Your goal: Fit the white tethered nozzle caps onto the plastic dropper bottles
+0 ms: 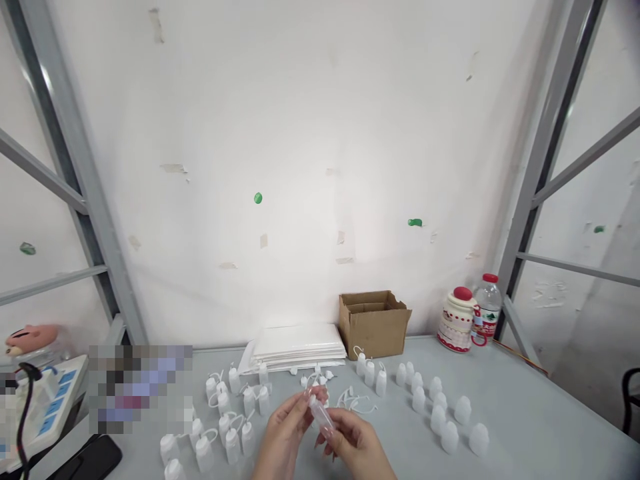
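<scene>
between both hands: small clear bottle (321,416), fingertips pinching.

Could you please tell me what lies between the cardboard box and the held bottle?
Head view: loose white caps and small bottles lie between box and held bottle.

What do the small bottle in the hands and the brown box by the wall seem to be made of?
The small bottle, between left hand and right hand: probably plastic, smooth and milky-translucent. The brown box: likely cardboard, matt, raw brown, with flaps folded open.
</scene>
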`<state>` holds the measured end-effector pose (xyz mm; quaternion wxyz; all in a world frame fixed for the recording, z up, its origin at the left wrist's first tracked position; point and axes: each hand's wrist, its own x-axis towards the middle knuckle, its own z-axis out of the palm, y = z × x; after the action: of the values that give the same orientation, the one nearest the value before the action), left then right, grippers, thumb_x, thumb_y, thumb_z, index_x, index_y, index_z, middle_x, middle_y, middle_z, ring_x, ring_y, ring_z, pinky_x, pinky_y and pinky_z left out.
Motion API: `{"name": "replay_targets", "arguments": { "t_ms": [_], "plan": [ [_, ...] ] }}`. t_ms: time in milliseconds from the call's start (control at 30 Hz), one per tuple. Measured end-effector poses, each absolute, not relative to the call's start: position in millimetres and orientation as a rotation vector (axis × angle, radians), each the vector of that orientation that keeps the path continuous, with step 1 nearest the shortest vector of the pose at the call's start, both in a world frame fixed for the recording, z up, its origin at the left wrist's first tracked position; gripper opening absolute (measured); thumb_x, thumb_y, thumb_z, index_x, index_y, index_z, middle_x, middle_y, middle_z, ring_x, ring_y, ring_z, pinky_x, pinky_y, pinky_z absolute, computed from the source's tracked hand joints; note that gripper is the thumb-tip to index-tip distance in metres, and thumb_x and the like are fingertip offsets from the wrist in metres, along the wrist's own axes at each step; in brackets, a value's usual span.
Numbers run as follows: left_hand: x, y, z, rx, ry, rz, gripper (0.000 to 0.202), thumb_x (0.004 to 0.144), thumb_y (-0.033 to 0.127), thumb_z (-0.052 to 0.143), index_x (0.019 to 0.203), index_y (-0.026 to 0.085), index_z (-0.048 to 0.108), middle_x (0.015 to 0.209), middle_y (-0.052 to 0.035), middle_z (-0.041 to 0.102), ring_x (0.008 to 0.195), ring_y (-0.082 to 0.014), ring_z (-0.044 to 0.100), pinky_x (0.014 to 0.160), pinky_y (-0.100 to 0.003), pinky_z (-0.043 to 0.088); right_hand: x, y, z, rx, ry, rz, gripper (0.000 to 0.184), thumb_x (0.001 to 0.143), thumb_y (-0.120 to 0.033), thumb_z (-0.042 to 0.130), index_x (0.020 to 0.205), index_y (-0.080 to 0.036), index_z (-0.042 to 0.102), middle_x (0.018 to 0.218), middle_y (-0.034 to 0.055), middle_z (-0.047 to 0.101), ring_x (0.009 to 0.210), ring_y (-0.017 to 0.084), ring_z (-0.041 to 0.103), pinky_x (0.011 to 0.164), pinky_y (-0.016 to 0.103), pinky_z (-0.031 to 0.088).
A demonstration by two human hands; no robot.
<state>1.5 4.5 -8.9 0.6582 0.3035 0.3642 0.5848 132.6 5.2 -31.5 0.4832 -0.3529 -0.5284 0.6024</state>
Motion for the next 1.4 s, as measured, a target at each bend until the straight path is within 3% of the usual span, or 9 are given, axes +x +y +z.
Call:
{"name": "replay_targets", "arguments": {
  "t_ms": [167, 367, 567, 900, 1167, 1400],
  "plan": [
    [3.1, 4.2, -11.2, 0.632, 0.788, 1.249, 0.030, 0.060, 0.030, 0.071, 0.085, 0.014, 0.071, 0.091, -0.0115, 0.072, 0.105, -0.0276, 0.055, 0.087, -0.035, 0.040, 133.8, 5.7, -36.6, -0.914, -1.357, 1.391, 0.050, 0.061, -0.059, 0.065, 0.086, -0.015, 0.064, 0.071, 0.0062, 0.067, 0.061, 0.016, 0.057, 0.059, 0.027, 0.045],
    [9.1, 4.2, -15.8, 0.601, 0.679, 1.134, 0.021, 0.058, 0.027, 0.064, 0.075, 0.016, 0.069, 0.088, -0.0087, 0.069, 0.093, -0.0288, 0.057, 0.072, -0.035, 0.042, 133.5, 3.9, -51.8, -0.985, -1.515, 1.193, 0.027, 0.070, -0.041, 0.063, 0.081, -0.016, 0.060, 0.073, 0.0056, 0.069, 0.062, 0.016, 0.058, 0.059, 0.025, 0.042],
    [11.5, -1.5, -8.3, 0.691, 0.590, 1.107, 0.019, 0.062, 0.025, 0.059, 0.077, 0.016, 0.068, 0.083, -0.0074, 0.066, 0.084, -0.0242, 0.057, 0.073, -0.034, 0.039, 133.4, 0.8, -48.2, -1.020, -1.543, 1.140, 0.026, 0.072, -0.037, 0.062, 0.088, -0.016, 0.061, 0.079, 0.0065, 0.070, 0.069, 0.018, 0.060, 0.062, 0.026, 0.043],
    [13.4, -1.5, -17.2, 0.632, 0.568, 1.112, 0.017, 0.065, 0.030, 0.059, 0.075, 0.018, 0.065, 0.080, -0.0058, 0.067, 0.083, -0.0234, 0.058, 0.076, -0.035, 0.038, 135.0, 2.3, -55.8, -1.129, -1.671, 0.868, 0.017, 0.072, -0.032, 0.060, 0.080, -0.018, 0.065, 0.074, 0.0048, 0.069, 0.063, 0.017, 0.058, 0.058, 0.023, 0.044],
    [13.6, 4.3, -28.3, 0.656, 0.660, 1.139, 0.023, 0.060, 0.033, 0.060, 0.075, 0.016, 0.064, 0.089, -0.0102, 0.067, 0.081, -0.0262, 0.057, 0.069, -0.037, 0.039, 136.9, 0.5, -62.4, -1.158, -1.727, 0.647, 0.022, 0.074, -0.039, 0.059, 0.072, -0.019, 0.067, 0.064, 0.0051, 0.064, 0.061, 0.017, 0.056, 0.059, 0.024, 0.045],
    [10.3, 4.5, -22.5, 0.565, 0.690, 1.074, 0.032, 0.061, 0.036, 0.059, 0.084, 0.014, 0.065, 0.092, -0.0114, 0.068, 0.080, -0.0247, 0.059, 0.068, -0.034, 0.038, 129.0, -1.0, -53.7, -1.086, -1.416, 1.109, 0.044, 0.065, -0.059, 0.061, 0.073, -0.016, 0.066, 0.062, 0.0052, 0.067, 0.057, 0.017, 0.058, 0.056, 0.026, 0.045]
  ]
}}
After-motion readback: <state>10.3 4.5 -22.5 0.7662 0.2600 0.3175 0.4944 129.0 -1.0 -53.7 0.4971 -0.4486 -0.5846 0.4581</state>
